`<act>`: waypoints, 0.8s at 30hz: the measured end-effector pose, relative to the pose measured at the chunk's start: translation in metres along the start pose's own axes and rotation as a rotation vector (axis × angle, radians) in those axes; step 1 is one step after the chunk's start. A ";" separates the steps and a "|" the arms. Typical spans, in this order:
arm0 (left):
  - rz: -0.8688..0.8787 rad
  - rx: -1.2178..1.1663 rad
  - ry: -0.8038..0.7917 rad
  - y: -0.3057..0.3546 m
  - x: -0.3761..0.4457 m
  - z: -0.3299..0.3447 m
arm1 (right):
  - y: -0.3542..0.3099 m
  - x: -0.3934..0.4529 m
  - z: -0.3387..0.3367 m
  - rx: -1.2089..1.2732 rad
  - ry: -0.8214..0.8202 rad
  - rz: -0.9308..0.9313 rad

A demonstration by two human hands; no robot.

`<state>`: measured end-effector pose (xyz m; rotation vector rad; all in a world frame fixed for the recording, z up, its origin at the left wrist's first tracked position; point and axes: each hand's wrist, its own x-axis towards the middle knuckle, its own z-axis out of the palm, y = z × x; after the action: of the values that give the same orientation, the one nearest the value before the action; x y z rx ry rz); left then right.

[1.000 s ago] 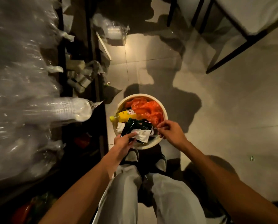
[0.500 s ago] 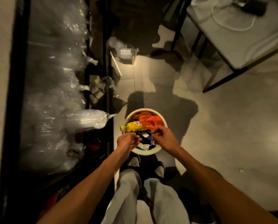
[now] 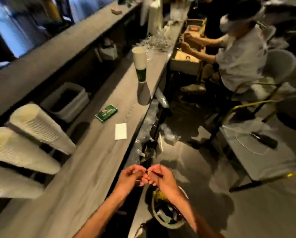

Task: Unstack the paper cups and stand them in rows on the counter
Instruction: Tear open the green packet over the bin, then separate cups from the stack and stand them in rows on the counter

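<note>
A tall upright stack of paper cups [image 3: 140,69], with a green band partway down, stands on the grey counter [image 3: 92,162] near its right edge. Three more long white cup stacks [image 3: 40,126] [image 3: 18,150] [image 3: 6,182] jut in from the left. My left hand [image 3: 130,177] and my right hand [image 3: 163,180] meet over the counter's right edge, fingers curled. Between them they pinch a thin dark strip [image 3: 156,173]; the view is blurred.
A green packet [image 3: 106,113] and a white paper [image 3: 121,133] lie on the counter. A white tub [image 3: 66,100] sits at its back. A full waste bin [image 3: 162,224] stands below my hands. Crumpled plastic wrap [image 3: 143,134] lines the edge. A seated person [image 3: 238,57] works to the right.
My view swung up from the waste bin on the floor to the counter. Both hands rose out of the bin and came together at the counter's edge.
</note>
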<state>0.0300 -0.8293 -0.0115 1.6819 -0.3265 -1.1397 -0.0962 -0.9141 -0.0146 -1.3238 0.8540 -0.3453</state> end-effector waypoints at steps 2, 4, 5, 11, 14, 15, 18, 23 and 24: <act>0.029 -0.033 0.087 0.013 -0.013 -0.030 | -0.016 0.009 0.025 -0.051 -0.063 -0.007; 0.068 -0.113 0.190 0.026 -0.032 -0.077 | -0.040 0.017 0.065 -0.148 -0.168 -0.011; 0.072 -0.133 0.206 0.029 -0.037 -0.091 | -0.044 0.021 0.077 -0.186 -0.205 -0.014; 0.044 -0.229 0.507 0.014 -0.089 -0.215 | -0.077 0.040 0.196 -0.369 -0.478 -0.020; -0.066 -0.246 0.667 -0.015 -0.114 -0.261 | -0.083 0.044 0.246 -0.446 -0.567 -0.016; -0.104 -0.258 0.712 -0.024 -0.121 -0.275 | -0.082 0.045 0.260 -0.471 -0.594 0.000; -0.157 -0.256 0.872 -0.039 -0.127 -0.314 | -0.082 0.043 0.290 -0.510 -0.645 0.031; -0.051 -0.051 0.981 -0.027 -0.101 -0.358 | -0.083 0.046 0.318 -0.488 -0.659 0.047; -0.011 -0.012 0.986 -0.021 -0.094 -0.363 | -0.083 0.048 0.321 -0.485 -0.655 0.051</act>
<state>0.2673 -0.5406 0.0262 2.0120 0.3130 -0.2160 0.1843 -0.7413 0.0486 -1.7158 0.4177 0.3543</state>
